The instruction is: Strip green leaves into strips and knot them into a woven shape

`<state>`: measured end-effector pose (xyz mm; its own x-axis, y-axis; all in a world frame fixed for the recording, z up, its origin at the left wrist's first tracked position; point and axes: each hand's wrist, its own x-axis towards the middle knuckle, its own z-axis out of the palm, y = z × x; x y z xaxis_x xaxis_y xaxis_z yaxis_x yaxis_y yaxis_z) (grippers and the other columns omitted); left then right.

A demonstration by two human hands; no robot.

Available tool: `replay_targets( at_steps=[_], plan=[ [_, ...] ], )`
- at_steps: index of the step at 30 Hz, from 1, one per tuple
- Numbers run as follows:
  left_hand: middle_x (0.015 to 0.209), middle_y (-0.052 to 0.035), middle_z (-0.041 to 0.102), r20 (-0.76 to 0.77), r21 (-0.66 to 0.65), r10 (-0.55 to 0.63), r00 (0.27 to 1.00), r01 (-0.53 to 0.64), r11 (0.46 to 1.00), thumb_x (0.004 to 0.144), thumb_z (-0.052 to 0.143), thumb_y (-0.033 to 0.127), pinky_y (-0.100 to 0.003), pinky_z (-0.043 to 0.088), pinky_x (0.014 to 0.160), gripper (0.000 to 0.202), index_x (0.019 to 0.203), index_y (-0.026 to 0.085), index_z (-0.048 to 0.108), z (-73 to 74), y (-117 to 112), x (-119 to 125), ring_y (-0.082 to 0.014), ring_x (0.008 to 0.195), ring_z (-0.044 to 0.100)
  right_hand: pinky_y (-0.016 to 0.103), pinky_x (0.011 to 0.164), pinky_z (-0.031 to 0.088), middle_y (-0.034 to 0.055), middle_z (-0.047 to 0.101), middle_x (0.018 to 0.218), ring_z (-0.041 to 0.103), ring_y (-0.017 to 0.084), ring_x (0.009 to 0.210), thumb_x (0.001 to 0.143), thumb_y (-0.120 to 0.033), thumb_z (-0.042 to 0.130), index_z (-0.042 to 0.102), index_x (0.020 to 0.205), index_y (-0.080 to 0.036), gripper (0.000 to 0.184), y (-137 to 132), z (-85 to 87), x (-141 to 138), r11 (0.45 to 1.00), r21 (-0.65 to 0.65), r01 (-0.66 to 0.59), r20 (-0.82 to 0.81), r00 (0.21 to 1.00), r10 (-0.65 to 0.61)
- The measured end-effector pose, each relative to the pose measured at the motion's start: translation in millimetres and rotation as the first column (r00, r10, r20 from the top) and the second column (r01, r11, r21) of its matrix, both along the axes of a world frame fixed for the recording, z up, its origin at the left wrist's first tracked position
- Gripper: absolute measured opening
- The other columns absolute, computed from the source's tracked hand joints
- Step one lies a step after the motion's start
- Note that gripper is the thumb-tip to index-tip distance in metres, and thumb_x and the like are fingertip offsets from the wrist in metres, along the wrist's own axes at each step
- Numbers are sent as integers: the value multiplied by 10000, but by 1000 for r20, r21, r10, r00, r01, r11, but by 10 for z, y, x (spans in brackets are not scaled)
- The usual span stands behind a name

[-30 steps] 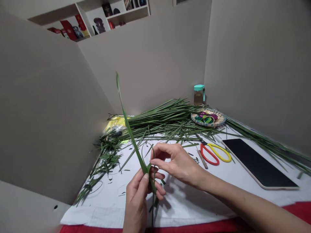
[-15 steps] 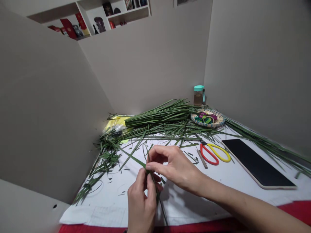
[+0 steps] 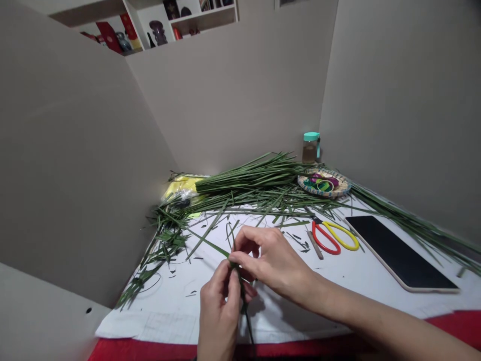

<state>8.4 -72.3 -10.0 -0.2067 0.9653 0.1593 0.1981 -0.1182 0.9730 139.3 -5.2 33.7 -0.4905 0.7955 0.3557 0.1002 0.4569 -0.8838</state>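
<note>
Both my hands meet over the near part of the white table, pinching one long green leaf strip (image 3: 210,245). My left hand (image 3: 220,311) comes up from below with thumb and fingers closed on the strip where it bends. My right hand (image 3: 268,260) reaches in from the right and pinches the same spot from above. From the pinch one end of the strip runs left and away, low over the table toward the leaf scraps; the other end hangs down toward me.
A big bundle of green leaves (image 3: 255,178) lies across the back, with cut scraps (image 3: 165,240) at left. Red-and-yellow scissors (image 3: 330,235), a dark tablet (image 3: 398,253), a small woven tray (image 3: 325,183) and a teal-capped jar (image 3: 311,147) sit to the right. Grey partitions wall the table.
The strip stood upright a second ago; it has been folded down and now points left, low over the table. Both hands stayed together at the pinch.
</note>
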Motion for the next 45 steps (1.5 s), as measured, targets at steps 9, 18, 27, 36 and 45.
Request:
replay_targets(
  at_steps=[9,18,27,36,45],
  plan=[
    [664,-17,682,173,-99,-84,981,103,990,927,551,372,-289,541,555,259,993,155,674,-17,29,-54,-178,525,645,207,481,472,-67,618,604,612,104,410,905,-194,614,553,762,-214,156,17,-123,-5,993,-59,-99,1,995,99],
    [741,-44,704,301,-116,-115,947,156,981,945,540,359,-306,577,619,275,1009,141,694,-9,1,-42,-188,603,677,251,685,444,-57,601,692,594,98,551,883,-145,631,543,764,-206,161,33,-129,-17,995,101,-11,107,994,0],
    [611,-14,656,383,-93,-103,918,149,984,898,620,350,-210,475,502,236,834,140,708,-37,28,-41,-111,486,572,240,668,414,-47,620,703,572,120,645,855,-89,634,564,763,-202,161,90,-159,-30,992,130,-3,103,995,-11],
    [683,-39,668,457,-102,-80,886,141,985,852,669,326,-204,438,457,219,898,120,730,-28,30,-34,-107,495,556,249,691,406,-31,632,761,571,136,736,837,-65,654,607,767,-190,151,115,-193,-19,995,101,-20,64,998,14],
    [668,-35,685,452,-116,-49,891,114,987,800,747,334,-207,424,470,203,829,136,715,21,-9,-44,-113,481,579,252,720,388,-33,576,797,544,142,801,823,-61,699,587,734,-194,195,113,-224,0,992,125,-25,-9,1000,26]
  ],
)
